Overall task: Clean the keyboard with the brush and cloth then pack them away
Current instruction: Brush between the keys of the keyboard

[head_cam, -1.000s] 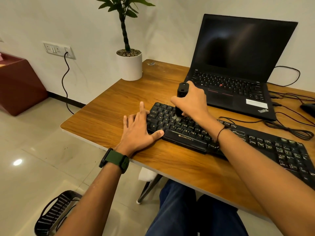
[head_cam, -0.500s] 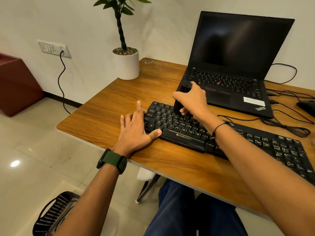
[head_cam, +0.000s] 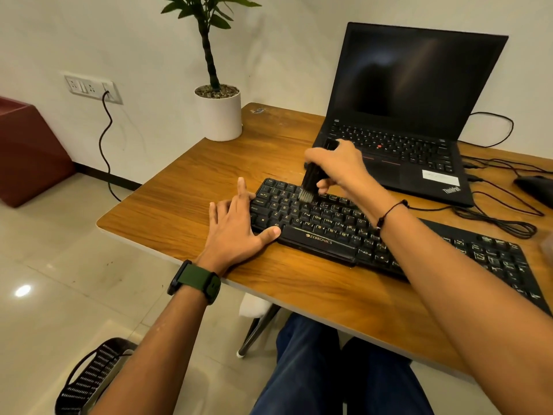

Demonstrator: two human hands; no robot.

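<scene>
Two hands at work, noted left to right. Left hand [head_cam: 236,227] flat and open, fingers straight, palm on the surface [head_cam: 185,205] at the keyboard's left end, thumb pressed against the front edge near the corner; judged to be there as a brace, to stop the keyboard [head_cam: 344,229] from sliding under the brush strokes. Keyboard lying flat on the surface, long axis from near-left toward far-right across the view, left end closest to the braced hand, right end cut off by the frame edge. Right hand [head_cam: 338,169] closed round the dark handle of the brush [head_cam: 311,181], held nearly upright with a slight tilt, long axis close to vertical, bristles pointing down and touching the upper-left key rows. Upright hold judged to let the bristle tips reach into gaps between keys. Cloth not visible anywhere in view. Brushing step judged in hand; wiping and packing away not yet done. Behind the right hand, an open laptop [head_cam: 419,94], screen dark, just beyond the keyboard's far edge.
</scene>
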